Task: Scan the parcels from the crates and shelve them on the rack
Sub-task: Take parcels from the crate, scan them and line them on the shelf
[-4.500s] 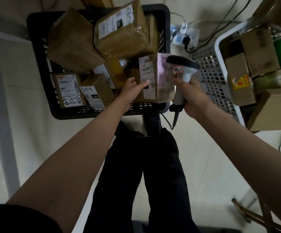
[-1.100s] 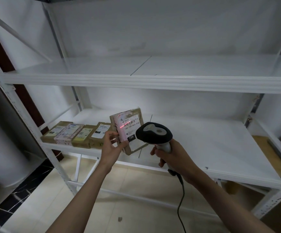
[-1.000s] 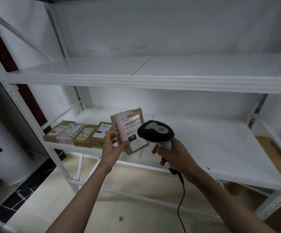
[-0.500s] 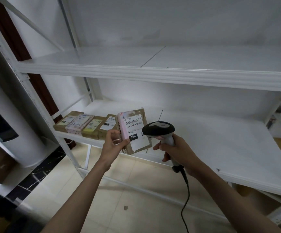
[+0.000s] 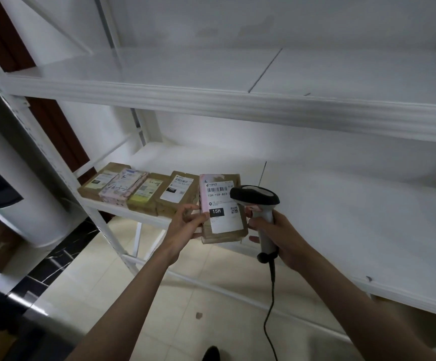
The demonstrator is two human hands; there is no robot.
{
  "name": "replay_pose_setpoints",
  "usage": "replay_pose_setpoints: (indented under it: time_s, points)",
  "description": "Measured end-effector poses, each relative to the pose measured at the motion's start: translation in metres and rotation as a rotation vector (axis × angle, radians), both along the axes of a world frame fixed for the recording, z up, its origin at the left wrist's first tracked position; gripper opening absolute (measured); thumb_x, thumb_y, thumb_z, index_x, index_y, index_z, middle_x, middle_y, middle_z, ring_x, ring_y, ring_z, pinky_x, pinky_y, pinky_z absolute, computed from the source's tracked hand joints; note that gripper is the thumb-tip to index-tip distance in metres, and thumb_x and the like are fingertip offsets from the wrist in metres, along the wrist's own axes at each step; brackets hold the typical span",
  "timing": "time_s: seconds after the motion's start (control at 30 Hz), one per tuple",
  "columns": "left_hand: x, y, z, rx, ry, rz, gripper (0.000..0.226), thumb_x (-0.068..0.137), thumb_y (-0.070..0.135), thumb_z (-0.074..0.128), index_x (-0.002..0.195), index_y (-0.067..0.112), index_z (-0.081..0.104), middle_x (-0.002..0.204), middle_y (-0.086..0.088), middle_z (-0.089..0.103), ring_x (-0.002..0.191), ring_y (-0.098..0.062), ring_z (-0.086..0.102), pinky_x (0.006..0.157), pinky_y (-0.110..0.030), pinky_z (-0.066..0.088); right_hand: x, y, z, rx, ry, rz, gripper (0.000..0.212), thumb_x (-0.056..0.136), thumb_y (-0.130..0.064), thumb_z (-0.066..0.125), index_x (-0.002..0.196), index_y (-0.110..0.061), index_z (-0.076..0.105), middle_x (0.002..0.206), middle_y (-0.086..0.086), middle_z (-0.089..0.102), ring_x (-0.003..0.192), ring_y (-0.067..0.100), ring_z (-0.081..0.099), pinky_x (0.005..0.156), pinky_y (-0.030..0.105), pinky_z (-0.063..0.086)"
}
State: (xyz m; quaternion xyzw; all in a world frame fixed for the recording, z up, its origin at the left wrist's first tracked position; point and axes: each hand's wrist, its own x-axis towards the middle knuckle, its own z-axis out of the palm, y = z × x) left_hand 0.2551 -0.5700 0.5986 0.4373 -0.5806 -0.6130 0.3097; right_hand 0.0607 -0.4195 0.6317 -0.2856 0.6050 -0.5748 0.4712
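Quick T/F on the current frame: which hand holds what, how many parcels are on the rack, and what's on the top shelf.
1. The left hand holds the labelled parcel. True.
2. The right hand is empty. False: it grips the scanner.
3. Four parcels lie in a row on the lower shelf. True.
4. The upper shelf holds boxes. False: none are visible on it.
5. The held parcel's label reads 15H. True.
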Motion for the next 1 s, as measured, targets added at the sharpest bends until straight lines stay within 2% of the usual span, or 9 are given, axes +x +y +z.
replay_pose_setpoints:
  time_s: [0.17,0.27,0.37,0.43,0.53,0.7,0.8,0.9,1.0]
  points:
    - [-0.015,-0.045,-0.007,-0.001,-0.059,-0.034,0.018,0.093,0.026,0.071,0.105,0.020,0.058,0.089,0.014,0.076,0.085,-0.004,0.072,0.064,-0.020,0.056,-0.006,-0.052,-0.014,0.032,-0.092,-0.044,0.030,0.097,-0.003,0.061,0.125,-0.011,0.064,0.118,0.010,0.074,0.115,0.032,0.068,0.099,0.050,0.056]
    - [-0.028,-0.071,-0.014,-0.109,-0.185,-0.038,0.009,0.096,0.019,0.067,0.101,0.013,0.062,0.086,0.007,0.071,0.074,-0.009,0.066,0.057,-0.011,0.047,-0.007,-0.082,-0.025,0.046,-0.131,-0.072,0.028,0.097,-0.001,0.060,0.123,-0.008,0.064,0.120,0.013,0.072,0.115,0.036,0.066,0.099,0.053,0.055]
    - [-0.044,-0.098,-0.020,-0.282,-0.336,-0.101,0.015,0.097,0.017,0.065,0.101,0.003,0.068,0.088,-0.007,0.070,0.066,-0.007,0.060,0.054,-0.010,0.045,-0.006,-0.109,-0.038,0.057,-0.146,-0.083,0.025,0.097,0.000,0.059,0.120,-0.008,0.064,0.117,0.011,0.073,0.108,0.030,0.069,0.085,0.042,0.061]
    - [-0.052,-0.115,-0.024,-0.372,-0.441,-0.149,0.016,0.098,0.021,0.064,0.103,0.007,0.070,0.090,-0.004,0.070,0.074,-0.010,0.063,0.066,-0.014,0.050,-0.008,-0.125,-0.047,0.071,-0.167,-0.091,0.024,0.097,0.000,0.059,0.117,-0.010,0.065,0.110,0.006,0.076,0.098,0.023,0.072,0.074,0.034,0.062]
    - [-0.057,-0.140,-0.035,-0.409,-0.572,-0.192,0.028,0.097,0.026,0.066,0.119,0.009,0.066,0.107,-0.005,0.066,0.098,-0.020,0.063,0.090,-0.032,0.054,-0.013,-0.142,-0.061,0.090,-0.206,-0.091,0.023,0.097,0.000,0.058,0.115,-0.013,0.065,0.103,0.000,0.079,0.094,0.021,0.075,0.076,0.035,0.062]
    - [-0.059,-0.151,-0.054,-0.477,-0.645,-0.229,0.031,0.094,0.028,0.068,0.119,0.008,0.066,0.109,-0.005,0.069,0.095,-0.017,0.063,0.076,-0.017,0.049,-0.014,-0.158,-0.083,0.121,-0.241,-0.092,0.027,0.098,-0.001,0.057,0.122,-0.012,0.064,0.110,0.002,0.078,0.100,0.022,0.075,0.078,0.036,0.062]
    - [-0.059,-0.151,-0.061,-0.588,-0.747,-0.202,0.038,0.094,0.034,0.066,0.125,0.013,0.065,0.120,-0.006,0.060,0.111,-0.022,0.051,0.096,-0.033,0.048,-0.014,-0.164,-0.093,0.137,-0.264,-0.100,0.027,0.098,-0.002,0.057,0.123,-0.012,0.064,0.112,0.003,0.077,0.101,0.024,0.074,0.076,0.035,0.062]
    - [-0.054,-0.154,-0.063,-0.661,-0.824,-0.148,0.040,0.093,0.038,0.065,0.127,0.019,0.064,0.130,-0.006,0.043,0.121,-0.023,0.037,0.102,-0.034,0.035,-0.012,-0.170,-0.096,0.148,-0.265,-0.092,0.028,0.097,-0.001,0.059,0.122,-0.012,0.064,0.109,0.002,0.078,0.101,0.025,0.074,0.081,0.039,0.063]
    - [-0.047,-0.158,-0.067,-0.675,-0.853,-0.143,0.039,0.093,0.038,0.063,0.127,0.021,0.063,0.144,-0.007,0.035,0.135,-0.025,0.027,0.110,-0.038,0.028,-0.007,-0.176,-0.096,0.152,-0.241,-0.082,0.029,0.095,-0.001,0.061,0.122,-0.012,0.065,0.112,0.004,0.077,0.108,0.030,0.071,0.093,0.049,0.059]
